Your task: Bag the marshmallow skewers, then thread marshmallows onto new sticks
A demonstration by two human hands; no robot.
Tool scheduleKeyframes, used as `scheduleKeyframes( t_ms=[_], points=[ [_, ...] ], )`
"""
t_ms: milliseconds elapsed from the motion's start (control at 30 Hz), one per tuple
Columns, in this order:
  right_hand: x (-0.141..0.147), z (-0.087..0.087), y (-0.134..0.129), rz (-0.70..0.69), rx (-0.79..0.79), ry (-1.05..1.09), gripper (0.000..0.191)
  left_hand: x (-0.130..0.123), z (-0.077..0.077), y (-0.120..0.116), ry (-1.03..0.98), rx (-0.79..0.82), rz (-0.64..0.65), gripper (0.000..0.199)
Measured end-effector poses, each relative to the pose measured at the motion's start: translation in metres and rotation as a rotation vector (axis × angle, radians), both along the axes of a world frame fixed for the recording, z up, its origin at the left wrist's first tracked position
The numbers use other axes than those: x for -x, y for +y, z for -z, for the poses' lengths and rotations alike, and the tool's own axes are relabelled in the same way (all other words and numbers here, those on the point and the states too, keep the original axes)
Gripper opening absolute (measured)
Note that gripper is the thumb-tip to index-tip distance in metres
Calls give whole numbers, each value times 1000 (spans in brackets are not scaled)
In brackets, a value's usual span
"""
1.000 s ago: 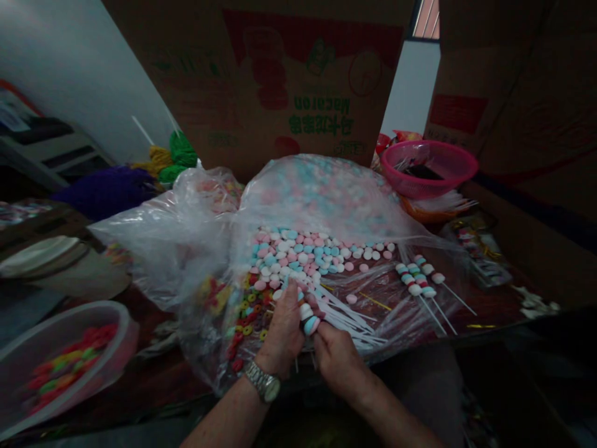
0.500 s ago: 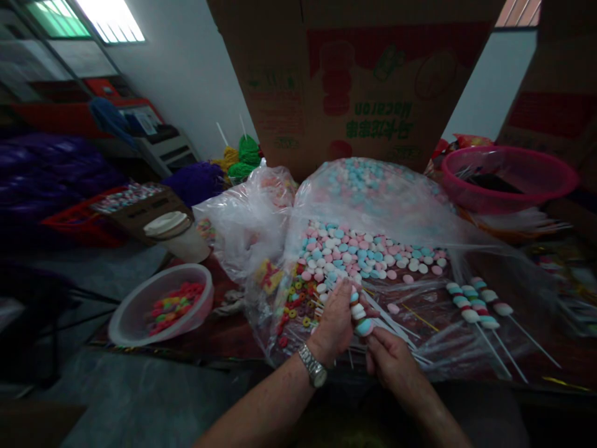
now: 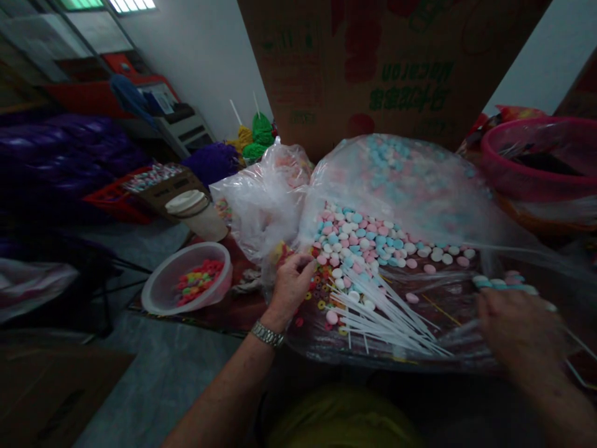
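My left hand (image 3: 293,281), with a metal watch on the wrist, is at the left edge of the loose pastel candies (image 3: 364,239), by a yellow and red wrapper (image 3: 281,252). Its fingers are curled together; anything between them is too small to make out. Blurred by motion, my right hand (image 3: 517,323) is at the right, over the candy skewers (image 3: 506,283), and its fingertips are hidden. White sticks (image 3: 396,320) lie fanned out between my hands. Small colourful rings (image 3: 321,289) lie just right of my left hand.
A big clear bag of pastel candies (image 3: 401,180) stands behind the pile, before a cardboard box (image 3: 326,81). To the left are a bowl of colourful rings (image 3: 153,292) and a lidded container (image 3: 200,218). A pink basin (image 3: 494,155) stands at the right.
My hands have moved apart. The left one went left towards the wrapper, and the right one went right to the skewers. The candy skewer is no longer between them. The view has shifted.
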State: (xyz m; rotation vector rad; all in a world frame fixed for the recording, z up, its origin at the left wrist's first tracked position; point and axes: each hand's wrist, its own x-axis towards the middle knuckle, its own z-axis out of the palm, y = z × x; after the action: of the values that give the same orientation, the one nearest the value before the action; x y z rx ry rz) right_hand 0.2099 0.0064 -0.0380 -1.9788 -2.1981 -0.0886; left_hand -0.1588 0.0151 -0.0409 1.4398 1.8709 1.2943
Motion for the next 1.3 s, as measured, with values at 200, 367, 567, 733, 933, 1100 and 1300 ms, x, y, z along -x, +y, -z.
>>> scheduleKeyframes(
  t_ms=[200,367,567,733,933,1100,1300],
  points=[
    [137,23,29,-214,171,228,21,-2,0,18,422,93,79,16],
    [125,30,38,-223,222,352,18,-6,1,26,528,129,144,14],
    [98,5,56,-124,66,463,27,-2,1,23,-24,89,104,23],
    [106,13,88,-155,36,353,11,-23,-14,11,-941,325,236,20],
    [114,0,58,-231,-101,415,21,-60,-19,-2,-1181,404,258,19],
    [137,-4,6,-458,-488,263,33,-94,-21,-7,-1247,436,319,18],
    [147,16,-23,-482,-403,306,46,-101,-23,-23,-1095,382,398,33]
  ],
)
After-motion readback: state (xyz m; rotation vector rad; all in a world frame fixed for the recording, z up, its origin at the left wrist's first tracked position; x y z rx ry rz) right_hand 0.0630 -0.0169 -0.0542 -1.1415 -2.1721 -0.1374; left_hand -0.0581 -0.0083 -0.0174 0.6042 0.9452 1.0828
